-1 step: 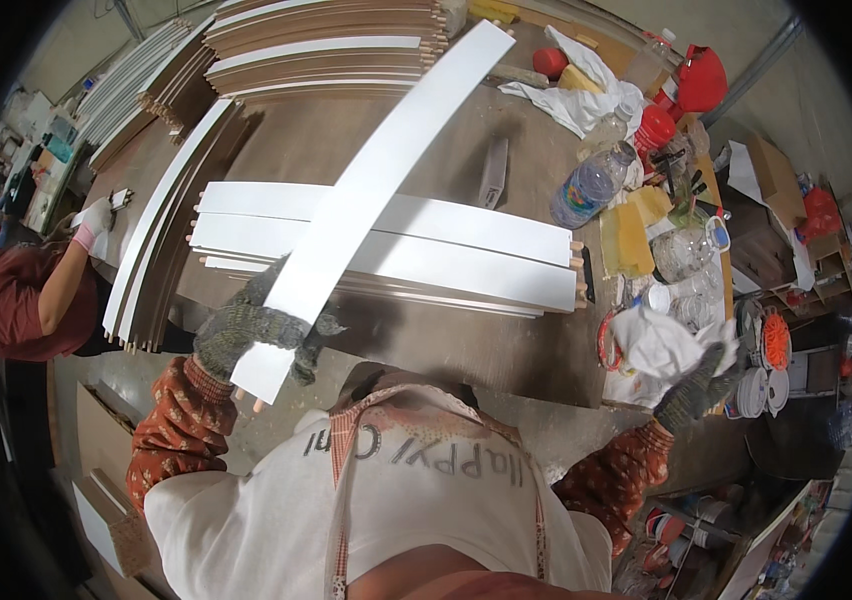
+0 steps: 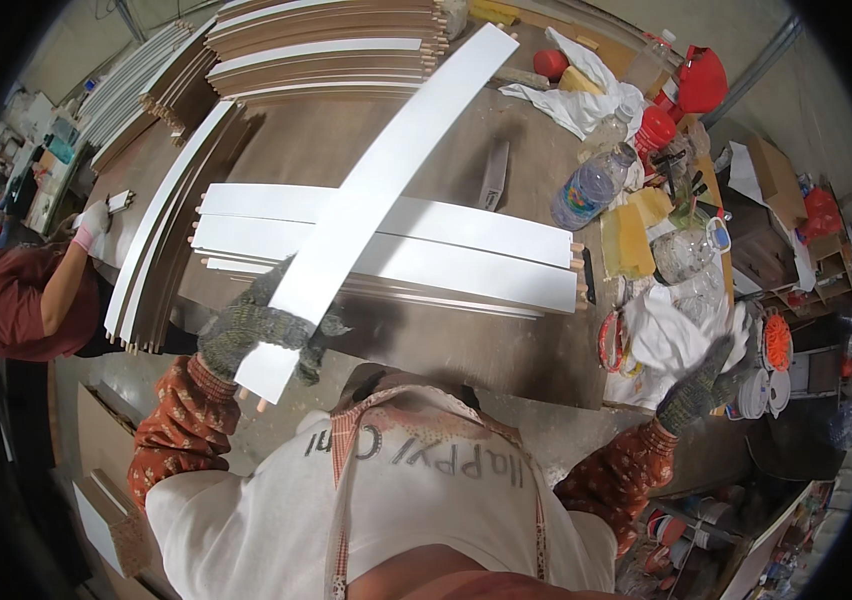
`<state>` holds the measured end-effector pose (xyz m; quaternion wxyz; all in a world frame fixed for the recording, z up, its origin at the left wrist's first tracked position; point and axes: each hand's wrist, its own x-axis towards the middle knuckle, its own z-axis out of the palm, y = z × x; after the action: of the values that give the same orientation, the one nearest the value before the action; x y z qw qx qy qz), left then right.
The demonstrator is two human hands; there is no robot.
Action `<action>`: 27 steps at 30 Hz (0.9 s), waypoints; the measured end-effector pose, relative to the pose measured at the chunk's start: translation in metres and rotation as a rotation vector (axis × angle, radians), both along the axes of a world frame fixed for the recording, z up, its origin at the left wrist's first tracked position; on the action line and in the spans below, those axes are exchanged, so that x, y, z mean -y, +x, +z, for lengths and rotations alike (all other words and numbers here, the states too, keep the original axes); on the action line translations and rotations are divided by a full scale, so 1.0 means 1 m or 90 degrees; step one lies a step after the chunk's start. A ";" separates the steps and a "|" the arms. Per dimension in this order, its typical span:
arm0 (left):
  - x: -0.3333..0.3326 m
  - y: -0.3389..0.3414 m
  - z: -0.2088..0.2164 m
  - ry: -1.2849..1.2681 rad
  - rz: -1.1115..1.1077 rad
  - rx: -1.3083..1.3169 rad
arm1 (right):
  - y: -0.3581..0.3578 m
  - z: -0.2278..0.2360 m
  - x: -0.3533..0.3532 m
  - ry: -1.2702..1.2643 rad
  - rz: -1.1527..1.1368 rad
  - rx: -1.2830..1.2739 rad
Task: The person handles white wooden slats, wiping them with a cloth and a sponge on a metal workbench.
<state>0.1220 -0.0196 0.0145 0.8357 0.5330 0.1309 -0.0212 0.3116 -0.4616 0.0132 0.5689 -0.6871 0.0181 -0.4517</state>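
Note:
My left hand [image 2: 261,330], in a grey-green knit glove, is closed around the near end of a long white slat [image 2: 386,180]. This slat slants up and away to the right, with wooden dowels at its ends. Beneath it, more white slats [image 2: 486,235] lie side by side in a stack on the worktable [image 2: 436,345]. At the table's right corner, my gloved right hand [image 2: 694,392] is closed at the edge of a crumpled white cloth [image 2: 668,325]. Its fingertips are partly lost against the cloth.
Stacks of slats [image 2: 316,65] stand at the back and a leaning row [image 2: 171,225] at the left. A plastic bottle [image 2: 594,185], yellow sponges [image 2: 629,240] and a red container [image 2: 654,128] crowd the right edge. A co-worker in a maroon top [image 2: 31,300] works at far left.
The white cloth has shifted and spread under my right hand, which has moved slightly. The slat in my left hand has moved a little to the right.

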 end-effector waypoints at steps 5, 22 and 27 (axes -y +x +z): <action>0.005 0.014 0.014 -0.030 -0.106 -0.001 | -0.029 0.048 -0.167 -0.578 0.473 0.218; -0.061 -0.050 -0.039 1.343 0.044 -0.010 | 0.030 0.044 -0.356 -0.603 0.686 0.311; -0.072 -0.038 -0.051 1.613 0.098 0.061 | -0.006 0.002 -0.394 -1.061 0.807 0.478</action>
<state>0.0842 0.0525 -0.0367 -0.2541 0.9473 0.0597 0.1859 0.3060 -0.0677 0.0152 0.0267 -0.5591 -0.8185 -0.1294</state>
